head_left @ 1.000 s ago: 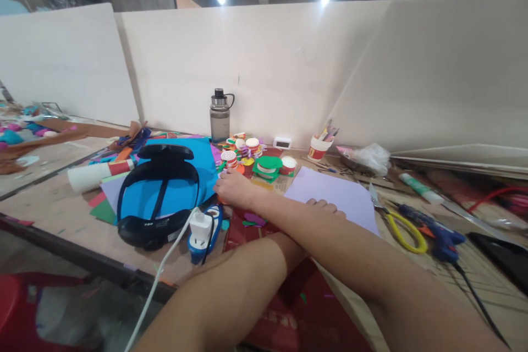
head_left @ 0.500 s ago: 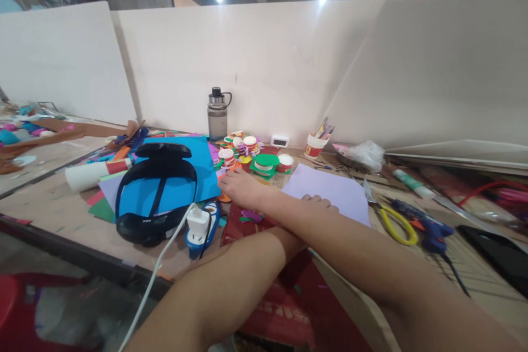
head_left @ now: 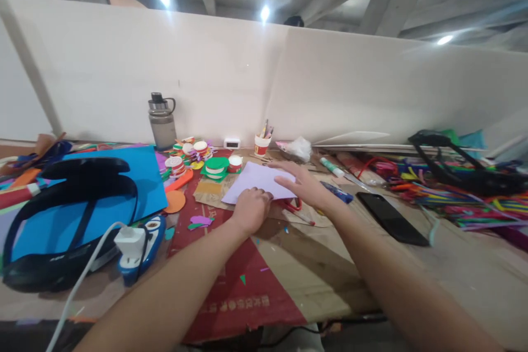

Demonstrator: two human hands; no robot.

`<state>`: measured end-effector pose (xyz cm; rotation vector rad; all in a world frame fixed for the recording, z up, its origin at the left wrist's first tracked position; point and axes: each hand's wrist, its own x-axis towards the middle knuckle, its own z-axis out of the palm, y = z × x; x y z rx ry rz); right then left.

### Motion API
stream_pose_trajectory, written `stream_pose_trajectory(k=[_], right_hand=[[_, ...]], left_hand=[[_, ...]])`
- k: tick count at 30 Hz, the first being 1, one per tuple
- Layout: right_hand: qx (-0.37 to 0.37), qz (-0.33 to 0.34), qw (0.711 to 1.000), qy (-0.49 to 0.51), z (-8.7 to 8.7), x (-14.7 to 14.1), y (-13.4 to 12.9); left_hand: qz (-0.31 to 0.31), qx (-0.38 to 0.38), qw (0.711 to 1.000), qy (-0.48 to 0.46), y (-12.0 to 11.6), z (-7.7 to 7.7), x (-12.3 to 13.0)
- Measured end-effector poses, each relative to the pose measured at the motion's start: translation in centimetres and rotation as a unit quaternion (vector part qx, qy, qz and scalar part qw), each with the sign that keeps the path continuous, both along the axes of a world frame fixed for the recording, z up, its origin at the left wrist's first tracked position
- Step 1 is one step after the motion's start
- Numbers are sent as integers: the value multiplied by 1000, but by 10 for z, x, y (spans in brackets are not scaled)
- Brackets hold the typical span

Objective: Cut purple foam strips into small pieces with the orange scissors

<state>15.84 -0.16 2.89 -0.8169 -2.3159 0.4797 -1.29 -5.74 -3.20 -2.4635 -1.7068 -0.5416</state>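
On the table (head_left: 101,294), my left hand (head_left: 251,210) bends over the near edge of the purple paper (head_left: 247,179); I can't tell if it grips. My right hand (head_left: 306,184) is wide, at the paper's right side.

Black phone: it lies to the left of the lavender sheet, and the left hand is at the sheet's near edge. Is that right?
Not quite: the head view shows the black phone to the right of the lavender sheet. The left hand is at the sheet's near edge.
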Motion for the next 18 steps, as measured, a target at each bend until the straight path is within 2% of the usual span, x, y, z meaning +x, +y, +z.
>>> stream_pose_trajectory(k=[4, 9, 12, 14, 16, 18], right_hand=[[-63, 58, 994, -61, -18, 38, 11], [-63, 8, 996, -65, -44, 40, 23], [-73, -20, 997, -1, -46, 40, 30], [-95, -61, 991, 72, -42, 45, 32], [-116, -111, 976, 147, -38, 50, 34], [-133, -165, 953, 216, -35, 53, 35]], left_hand=[[27, 8, 1000, -8, 1, 4, 0], [0, 9, 997, -71, 3, 9, 2], [8, 27, 995, -96, 11, 14, -8], [21, 69, 989, -127, 19, 18, -20], [38, 131, 973, -188, 29, 22, -33], [64, 156, 944, -284, 37, 24, -43]])
